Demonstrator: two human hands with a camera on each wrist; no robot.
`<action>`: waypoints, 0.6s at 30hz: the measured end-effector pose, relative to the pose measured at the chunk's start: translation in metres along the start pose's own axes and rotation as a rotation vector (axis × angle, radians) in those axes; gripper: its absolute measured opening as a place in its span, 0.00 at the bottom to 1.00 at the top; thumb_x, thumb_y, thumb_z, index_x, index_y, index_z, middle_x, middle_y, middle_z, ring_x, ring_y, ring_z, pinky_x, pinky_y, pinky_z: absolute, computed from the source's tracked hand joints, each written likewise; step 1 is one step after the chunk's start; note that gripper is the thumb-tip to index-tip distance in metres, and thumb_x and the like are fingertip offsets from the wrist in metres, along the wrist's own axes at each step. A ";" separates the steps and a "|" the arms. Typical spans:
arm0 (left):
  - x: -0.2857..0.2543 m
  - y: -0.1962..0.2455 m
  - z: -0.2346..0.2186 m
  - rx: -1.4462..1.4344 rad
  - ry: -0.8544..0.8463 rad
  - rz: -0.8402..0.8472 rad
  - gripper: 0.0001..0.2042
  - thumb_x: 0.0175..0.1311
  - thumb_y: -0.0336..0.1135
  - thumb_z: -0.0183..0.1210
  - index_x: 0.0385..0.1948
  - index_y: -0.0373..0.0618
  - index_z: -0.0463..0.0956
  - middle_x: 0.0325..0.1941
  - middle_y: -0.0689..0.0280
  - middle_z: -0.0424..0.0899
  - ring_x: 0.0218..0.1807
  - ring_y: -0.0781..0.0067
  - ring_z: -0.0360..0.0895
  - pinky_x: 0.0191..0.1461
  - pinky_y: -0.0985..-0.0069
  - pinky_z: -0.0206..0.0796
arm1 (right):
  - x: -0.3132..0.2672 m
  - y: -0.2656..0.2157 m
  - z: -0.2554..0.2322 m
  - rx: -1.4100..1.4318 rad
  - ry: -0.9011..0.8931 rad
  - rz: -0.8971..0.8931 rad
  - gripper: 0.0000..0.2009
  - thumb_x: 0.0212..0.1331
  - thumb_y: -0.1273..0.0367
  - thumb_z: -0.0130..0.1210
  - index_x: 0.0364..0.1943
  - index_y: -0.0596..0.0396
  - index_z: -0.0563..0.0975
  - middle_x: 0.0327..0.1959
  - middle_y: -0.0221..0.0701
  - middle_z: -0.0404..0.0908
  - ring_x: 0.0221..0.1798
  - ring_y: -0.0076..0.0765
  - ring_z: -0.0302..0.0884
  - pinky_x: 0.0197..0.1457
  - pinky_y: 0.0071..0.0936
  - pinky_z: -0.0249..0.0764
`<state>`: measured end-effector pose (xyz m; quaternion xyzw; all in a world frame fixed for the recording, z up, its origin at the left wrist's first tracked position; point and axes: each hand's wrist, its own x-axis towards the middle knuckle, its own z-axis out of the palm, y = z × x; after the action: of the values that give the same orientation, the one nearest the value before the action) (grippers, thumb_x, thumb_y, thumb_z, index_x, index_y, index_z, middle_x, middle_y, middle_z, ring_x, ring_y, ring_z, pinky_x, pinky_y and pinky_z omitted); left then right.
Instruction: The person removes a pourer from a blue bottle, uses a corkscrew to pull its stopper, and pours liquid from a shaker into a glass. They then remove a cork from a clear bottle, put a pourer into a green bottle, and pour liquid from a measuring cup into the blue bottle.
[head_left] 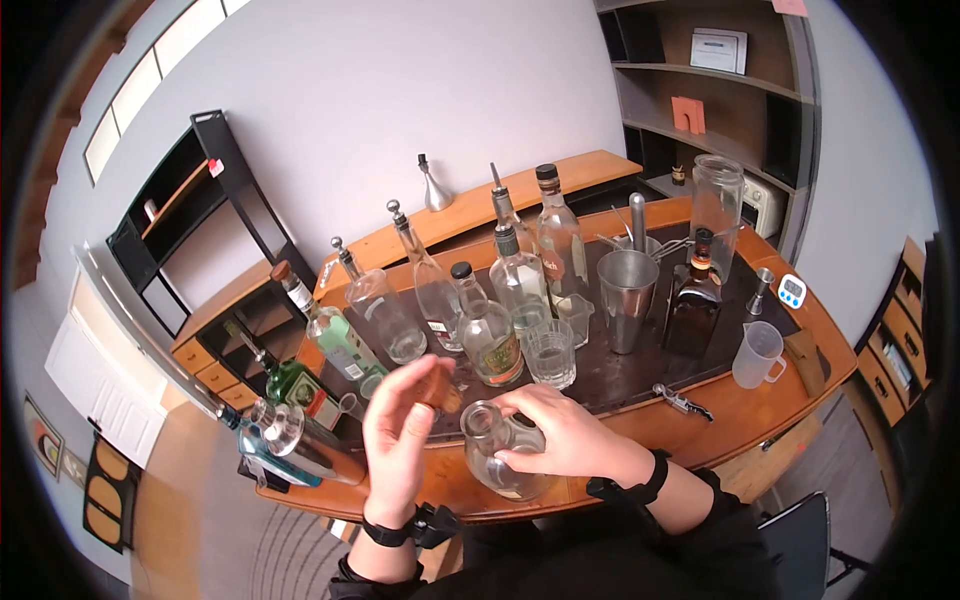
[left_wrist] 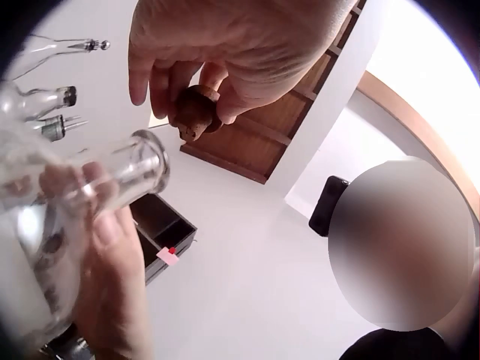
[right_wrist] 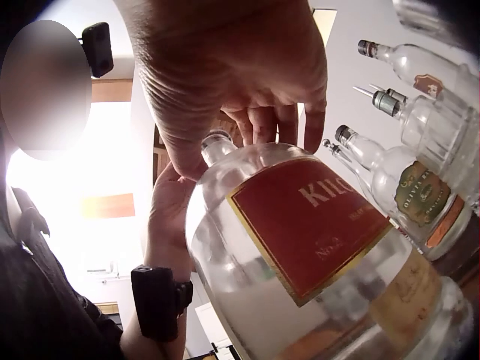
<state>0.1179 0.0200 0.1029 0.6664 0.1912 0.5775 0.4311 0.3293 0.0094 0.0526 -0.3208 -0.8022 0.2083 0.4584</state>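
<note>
My right hand (head_left: 575, 435) grips a clear glass bottle (head_left: 490, 468) around its shoulder, near the front edge of the table. The bottle's mouth is uncovered, and the right wrist view shows a red label (right_wrist: 315, 225) with gold edging on its side. To the left of the bottle neck, my left hand (head_left: 393, 430) pinches a brown bottle stopper (left_wrist: 196, 109) between thumb and fingers. That stopper has a cork end and is held apart from the bottle mouth (left_wrist: 154, 161). Just behind both hands stand a round bottle with a green label (head_left: 493, 345) and a cut-glass tumbler (head_left: 550, 355).
Several bottles crowd the left side and back of the table, including a green bottle (head_left: 300, 392). A metal shaker tin (head_left: 626, 300), a dark brown bottle (head_left: 693, 312) and a plastic measuring jug (head_left: 758, 355) stand to the right. A corkscrew (head_left: 684, 402) lies right of my right hand.
</note>
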 end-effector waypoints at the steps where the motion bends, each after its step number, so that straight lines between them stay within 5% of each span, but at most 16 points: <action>1: -0.004 -0.005 0.004 0.011 0.001 -0.024 0.23 0.70 0.39 0.55 0.61 0.36 0.67 0.61 0.53 0.75 0.65 0.58 0.71 0.69 0.63 0.58 | -0.001 0.001 0.000 0.008 -0.006 -0.003 0.27 0.50 0.63 0.66 0.54 0.58 0.72 0.47 0.35 0.80 0.55 0.43 0.75 0.63 0.39 0.66; 13: -0.015 -0.023 0.009 0.312 -0.124 0.091 0.24 0.69 0.43 0.54 0.61 0.35 0.69 0.61 0.54 0.72 0.60 0.61 0.72 0.68 0.64 0.60 | -0.001 0.003 0.003 0.082 0.033 -0.021 0.22 0.51 0.63 0.66 0.48 0.56 0.73 0.46 0.36 0.79 0.52 0.43 0.76 0.59 0.37 0.69; 18: -0.015 -0.018 0.014 0.529 -0.109 0.211 0.18 0.68 0.35 0.51 0.56 0.35 0.74 0.56 0.51 0.74 0.57 0.57 0.72 0.62 0.65 0.63 | -0.002 0.003 0.005 0.100 0.047 -0.030 0.20 0.51 0.63 0.66 0.46 0.56 0.74 0.45 0.36 0.79 0.51 0.44 0.76 0.57 0.37 0.69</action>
<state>0.1311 0.0138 0.0800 0.8019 0.2416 0.5125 0.1894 0.3268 0.0102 0.0468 -0.2905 -0.7845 0.2335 0.4956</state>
